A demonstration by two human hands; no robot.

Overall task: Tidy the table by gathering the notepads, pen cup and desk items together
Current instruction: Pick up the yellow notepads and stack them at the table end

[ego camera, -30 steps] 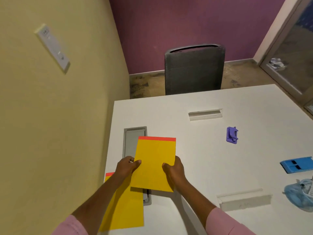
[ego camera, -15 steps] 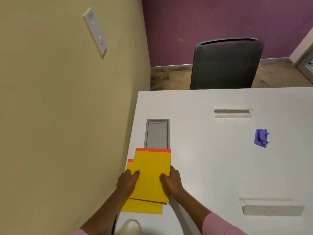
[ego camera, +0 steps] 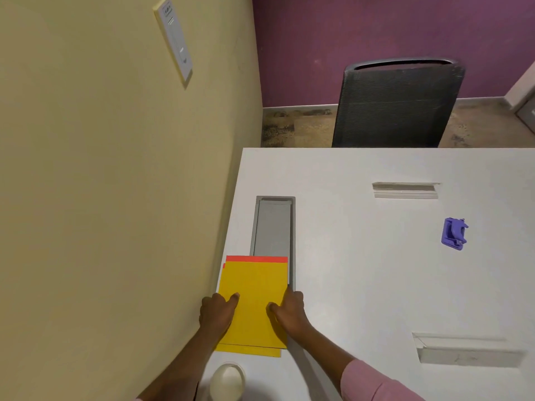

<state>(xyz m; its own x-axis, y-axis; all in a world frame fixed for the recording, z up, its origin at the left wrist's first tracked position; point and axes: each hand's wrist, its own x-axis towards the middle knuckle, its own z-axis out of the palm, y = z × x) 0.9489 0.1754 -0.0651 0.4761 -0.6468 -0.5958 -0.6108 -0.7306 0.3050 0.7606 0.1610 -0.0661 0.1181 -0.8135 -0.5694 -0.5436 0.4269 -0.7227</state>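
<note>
Left hand point(ego camera: 218, 312) and right hand point(ego camera: 289, 309) are apart, each pinching a side of the top pad point(ego camera: 254, 299). It sits offset on the lower pad point(ego camera: 249, 351) at the table point(ego camera: 362, 270) edge. Risk: a leftward shove drops the stack down by the wall point(ego camera: 115, 227).

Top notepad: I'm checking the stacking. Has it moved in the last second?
Yes. Against the grey tray, the top notepad came left and nearer, now covering only the tray's near end and lying almost square on the lower notepad.
</note>
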